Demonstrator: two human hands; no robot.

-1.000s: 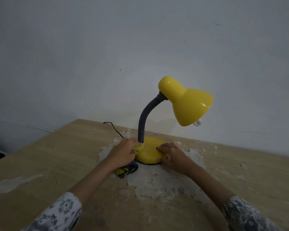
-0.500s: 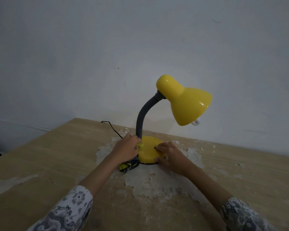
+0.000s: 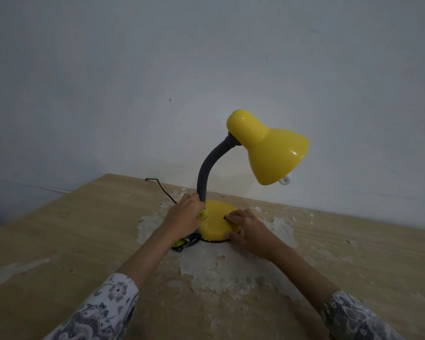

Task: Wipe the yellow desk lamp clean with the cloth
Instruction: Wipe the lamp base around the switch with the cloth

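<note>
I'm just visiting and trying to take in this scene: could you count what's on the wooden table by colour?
Yellow: 1, the glossy yellow desk lamp with a dark grey bendy neck
Yellow and dark patterned: 1, the cloth bunched under the left hand
Black: 1, the thin black power cord
Total: 3, besides the left hand and the right hand steadying the lamp's base

Glossy yellow lamp shade (image 3: 272, 153), matt grey neck (image 3: 207, 168) (ribbed), rough wooden table (image 3: 59, 229)

Dim room: plain pale grey wall (image 3: 157, 69) behind a light wooden desk (image 3: 59, 229), its surface worn with white peeled patches (image 3: 219, 266).
</note>
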